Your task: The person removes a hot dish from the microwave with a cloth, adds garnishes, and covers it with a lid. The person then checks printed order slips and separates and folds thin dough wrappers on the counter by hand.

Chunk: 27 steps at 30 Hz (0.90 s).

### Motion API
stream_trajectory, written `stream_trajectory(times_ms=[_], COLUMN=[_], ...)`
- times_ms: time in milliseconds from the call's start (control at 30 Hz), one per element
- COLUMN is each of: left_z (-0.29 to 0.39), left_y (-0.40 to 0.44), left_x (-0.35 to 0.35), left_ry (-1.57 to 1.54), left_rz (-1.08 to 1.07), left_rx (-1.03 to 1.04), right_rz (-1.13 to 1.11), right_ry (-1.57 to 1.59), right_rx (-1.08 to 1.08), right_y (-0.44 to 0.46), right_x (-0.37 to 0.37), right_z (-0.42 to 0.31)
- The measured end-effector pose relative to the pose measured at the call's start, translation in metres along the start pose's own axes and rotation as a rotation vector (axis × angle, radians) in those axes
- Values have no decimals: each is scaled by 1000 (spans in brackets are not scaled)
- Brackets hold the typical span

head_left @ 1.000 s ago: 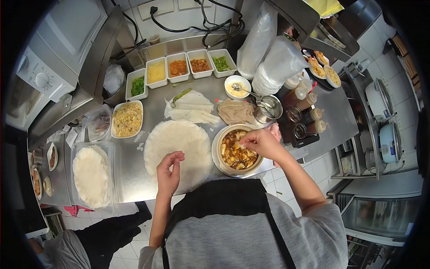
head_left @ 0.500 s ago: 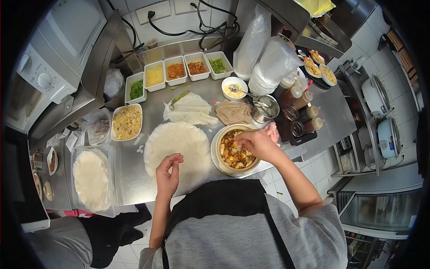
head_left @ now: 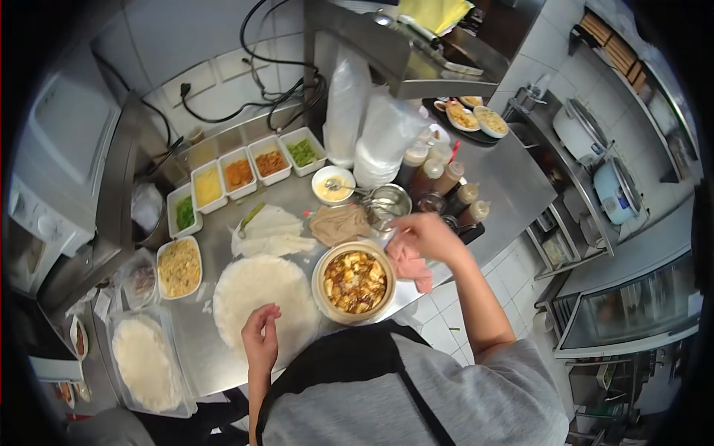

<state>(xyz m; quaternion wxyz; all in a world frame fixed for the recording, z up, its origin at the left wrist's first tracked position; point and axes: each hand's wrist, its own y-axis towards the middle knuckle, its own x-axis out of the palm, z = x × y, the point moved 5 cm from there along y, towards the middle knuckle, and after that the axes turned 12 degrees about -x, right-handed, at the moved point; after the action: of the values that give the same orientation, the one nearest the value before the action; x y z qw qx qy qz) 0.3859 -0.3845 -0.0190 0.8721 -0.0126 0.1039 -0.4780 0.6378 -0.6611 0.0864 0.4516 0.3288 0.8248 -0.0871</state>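
Observation:
A clay pot (head_left: 317,290) stands at the counter's front edge, filled with tofu cubes in brown sauce (head_left: 355,282). Just to its right, my right hand (head_left: 433,239) is over a crumpled pink cloth (head_left: 411,269), fingers bent but apart; blur hides whether they touch the cloth. A metal cup (head_left: 390,202) with utensils is close beyond those fingers. My left hand (head_left: 260,336) hovers over the near part of a large round white wrapper sheet (head_left: 260,290), fingers loosely curled and holding nothing. Beyond the sheet are folded white wrappers (head_left: 274,234) and a brown cloth (head_left: 340,224).
White tubs of chopped food (head_left: 239,173) line the back. A bowl with a spoon (head_left: 332,184), bagged containers (head_left: 383,141) and sauce bottles (head_left: 450,182) stand right of them. At left are a rice dish (head_left: 179,267) and a plastic box of wrappers (head_left: 147,364). Another person's dark clothing shows lower left.
My right hand has lifted away from the pot's contents and moved right, over the pink cloth. My left hand stays above the round sheet. The whole view has turned and shifted.

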Motion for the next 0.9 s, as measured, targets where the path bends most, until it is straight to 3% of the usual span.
stream_trajectory(times_ms=[33,100,133,233,333,633,733,900], left_z=[-1,-2,-1,5,11,8,8,18], left_y=[-1,-1,-2,2,5,4,7,8], left_x=[1,6,8,14,19,27,31,29], left_ry=[0,0,0,3,8,11,43,72], left_rz=[-8,-23,-30,-54,-58,-59,-66,-63], left_rx=[-14,-27,-26,-10,-7,-6,14,35], right_rz=[155,312,277,241,404,575,710,868], right_ry=[-132,-245,-267,-410,-352,-487,-453,-64], right_rx=[24,269,361,393,319,224,143,296], right_y=[-3,-13,-15,-20,-25,-56,-64,-81], right_x=[-22,-45,-47,-27,-32,-61,-64,-71], right_z=[11,41,52,97,115,80,86,74])
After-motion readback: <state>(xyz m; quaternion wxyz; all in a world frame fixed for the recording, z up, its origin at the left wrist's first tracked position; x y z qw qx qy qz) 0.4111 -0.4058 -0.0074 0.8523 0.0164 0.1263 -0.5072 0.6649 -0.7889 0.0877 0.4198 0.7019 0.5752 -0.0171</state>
